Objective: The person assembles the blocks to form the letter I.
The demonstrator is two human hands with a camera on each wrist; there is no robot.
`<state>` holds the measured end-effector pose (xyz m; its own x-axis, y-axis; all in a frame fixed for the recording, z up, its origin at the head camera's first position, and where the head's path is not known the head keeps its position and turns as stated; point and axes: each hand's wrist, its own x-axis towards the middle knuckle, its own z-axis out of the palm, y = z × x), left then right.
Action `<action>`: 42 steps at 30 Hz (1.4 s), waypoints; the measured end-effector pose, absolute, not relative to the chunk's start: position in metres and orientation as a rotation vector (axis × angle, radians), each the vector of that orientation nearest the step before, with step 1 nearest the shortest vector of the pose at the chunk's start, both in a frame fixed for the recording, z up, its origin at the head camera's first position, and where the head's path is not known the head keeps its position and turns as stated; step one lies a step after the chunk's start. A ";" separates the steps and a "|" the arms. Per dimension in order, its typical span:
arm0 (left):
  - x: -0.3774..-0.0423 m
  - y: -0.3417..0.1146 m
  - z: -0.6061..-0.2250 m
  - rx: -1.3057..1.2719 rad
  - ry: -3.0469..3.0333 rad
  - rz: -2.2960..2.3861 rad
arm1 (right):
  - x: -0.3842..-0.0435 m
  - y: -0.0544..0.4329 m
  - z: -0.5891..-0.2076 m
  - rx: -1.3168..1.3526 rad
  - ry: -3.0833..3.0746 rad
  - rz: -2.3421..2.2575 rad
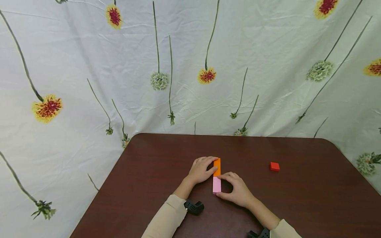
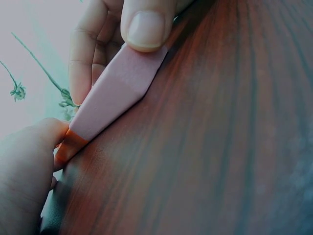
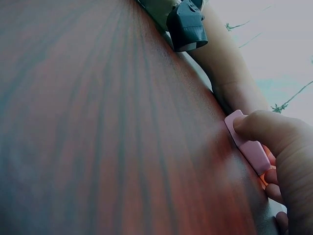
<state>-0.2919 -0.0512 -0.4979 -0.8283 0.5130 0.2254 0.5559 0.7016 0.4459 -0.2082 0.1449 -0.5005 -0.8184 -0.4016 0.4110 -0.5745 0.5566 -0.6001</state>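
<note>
An orange block and a pink block lie end to end on the dark wooden table, orange on the far side. My left hand pinches the orange block, fingers at its far end and thumb on its left side. With thumb and fingers at opposite ends, my right hand grips the pink block. In the left wrist view the pink block shows large, with only a sliver of the orange block. The right wrist view shows the right thumb pressing the end of the pink block.
A small red block lies on the table, to the right of both hands. Behind the table's far edge hangs a white cloth printed with flowers. Each wrist wears a black camera mount.
</note>
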 end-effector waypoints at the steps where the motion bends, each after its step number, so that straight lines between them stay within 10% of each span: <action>1: -0.292 -0.051 -0.498 -0.889 -2.820 -0.780 | -0.208 0.145 -0.501 0.817 -2.564 1.115; 42: -0.288 -0.054 -0.495 -0.901 -2.764 -0.901 | -0.210 0.145 -0.503 0.793 -2.560 1.114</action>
<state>-0.2884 -0.0539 -0.4954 -0.8203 0.5075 0.2636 0.5654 0.6505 0.5072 -0.2105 0.1450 -0.5032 -0.8243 -0.3840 0.4160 -0.5661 0.5624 -0.6027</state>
